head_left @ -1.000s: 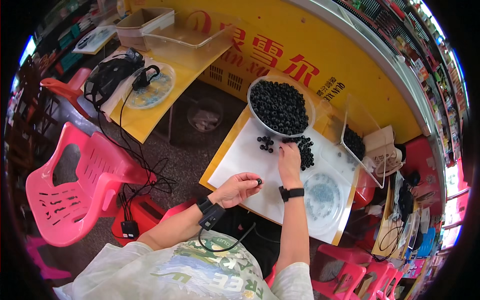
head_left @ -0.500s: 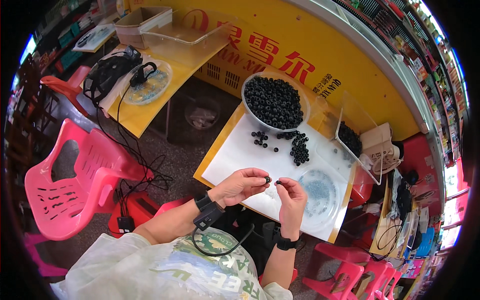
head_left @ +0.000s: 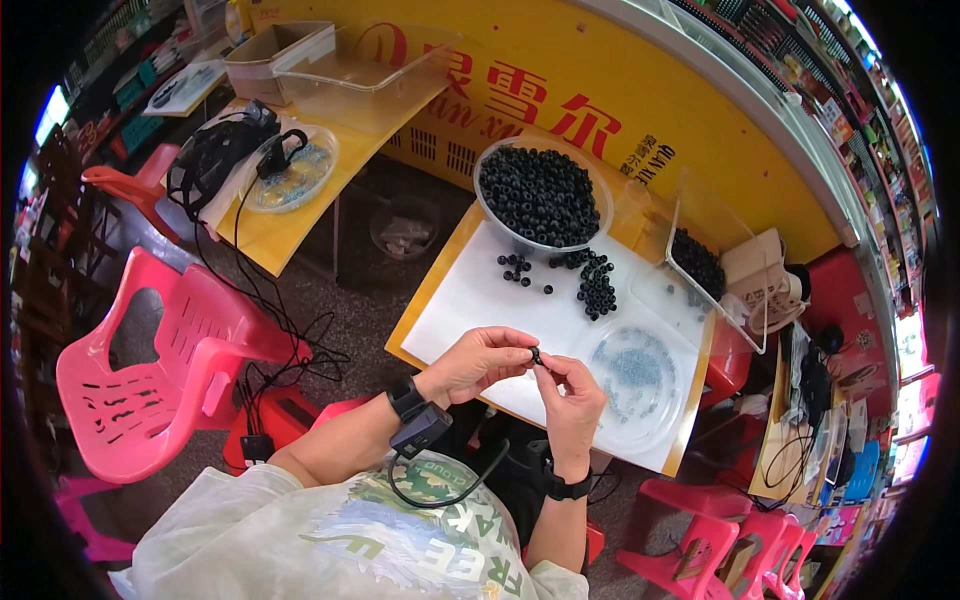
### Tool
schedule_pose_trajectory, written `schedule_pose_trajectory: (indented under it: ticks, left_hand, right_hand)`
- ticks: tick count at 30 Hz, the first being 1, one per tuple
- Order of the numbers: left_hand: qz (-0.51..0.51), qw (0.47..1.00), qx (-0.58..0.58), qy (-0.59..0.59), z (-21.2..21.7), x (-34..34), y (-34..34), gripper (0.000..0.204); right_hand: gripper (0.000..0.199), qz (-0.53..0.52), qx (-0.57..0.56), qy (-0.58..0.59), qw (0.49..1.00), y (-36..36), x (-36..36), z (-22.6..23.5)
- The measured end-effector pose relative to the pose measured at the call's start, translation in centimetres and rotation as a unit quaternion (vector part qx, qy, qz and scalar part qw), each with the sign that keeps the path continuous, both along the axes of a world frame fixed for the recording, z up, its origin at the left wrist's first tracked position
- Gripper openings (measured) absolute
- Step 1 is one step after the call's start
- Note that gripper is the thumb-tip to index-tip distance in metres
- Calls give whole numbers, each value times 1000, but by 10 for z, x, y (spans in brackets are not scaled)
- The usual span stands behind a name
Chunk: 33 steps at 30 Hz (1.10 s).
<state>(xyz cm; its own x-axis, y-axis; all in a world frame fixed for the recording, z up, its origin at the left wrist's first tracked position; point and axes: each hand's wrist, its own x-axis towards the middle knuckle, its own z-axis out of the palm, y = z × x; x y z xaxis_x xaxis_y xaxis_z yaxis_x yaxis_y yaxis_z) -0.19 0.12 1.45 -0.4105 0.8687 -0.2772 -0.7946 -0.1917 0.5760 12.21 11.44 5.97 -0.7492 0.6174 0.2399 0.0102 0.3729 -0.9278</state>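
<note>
Above the near part of the white sheet [head_left: 455,290], my left hand [head_left: 482,364] pinches a small round black piece [head_left: 535,355] between thumb and fingertips. My right hand [head_left: 572,405] is closed in a pinch against the lower side of this black piece; its fingertips nearly meet the left ones. Whether the right fingers hold a separate part is too small to tell. Beyond the hands, loose round black pieces with holes [head_left: 597,288] lie in a cluster, with several more scattered to its left. A clear round tub [head_left: 480,205] heaped with such pieces stands behind them.
Right of my hands lies a clear shallow round dish [head_left: 680,395] with tiny pale-blue bits. A tilted clear bin [head_left: 762,300] holding black pieces stands at the far right. Pink chairs [head_left: 110,420] stand left and lower right; black cables [head_left: 265,370] trail across the floor.
My right hand has moved left and slightly up to my left hand. The black bits that were held apart in each hand now meet between the fingertips.
</note>
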Motion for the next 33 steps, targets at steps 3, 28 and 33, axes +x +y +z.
schedule_pose_trajectory:
  ticks: [3,28,33]
  left_hand:
    - [-5,1000,-6,1,2,1,-1,22]
    - [-171,983,30,-56,-9,-4,-17,59]
    - [-213,975,18,-65,-30,-5,-22,59]
  right_hand:
    - [18,-9,17,3,1000,-3,0,-4]
    - [31,159,-181,-72,968,8,21,-23]
    - [26,170,-194,-54,965,6,25,-45]
